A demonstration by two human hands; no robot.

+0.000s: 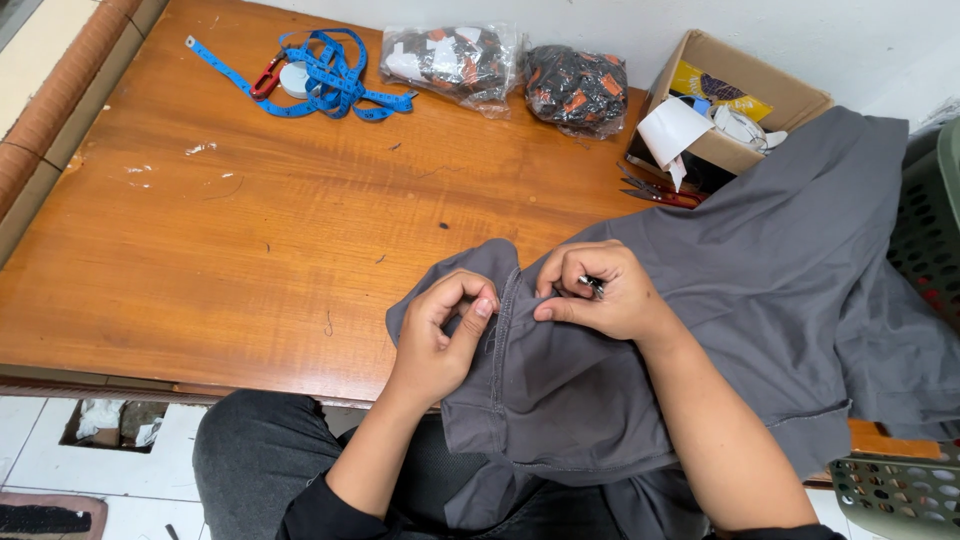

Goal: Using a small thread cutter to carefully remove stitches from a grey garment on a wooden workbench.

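From the head view, my left hand [440,330] pinched the grey garment [760,270] beside its seam [500,340], just left of my right hand [600,292], which gripped a small metal tool [592,285]. I judged seam-trimming underway; next needed steady tension.

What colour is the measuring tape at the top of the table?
Bright blue; the measuring tape shows clearly in the head view.

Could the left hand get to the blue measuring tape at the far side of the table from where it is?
Probably yes: the left hand pinches the grey garment, but the wooden table between it and the blue measuring tape is bare. It would need to let go and stretch far.
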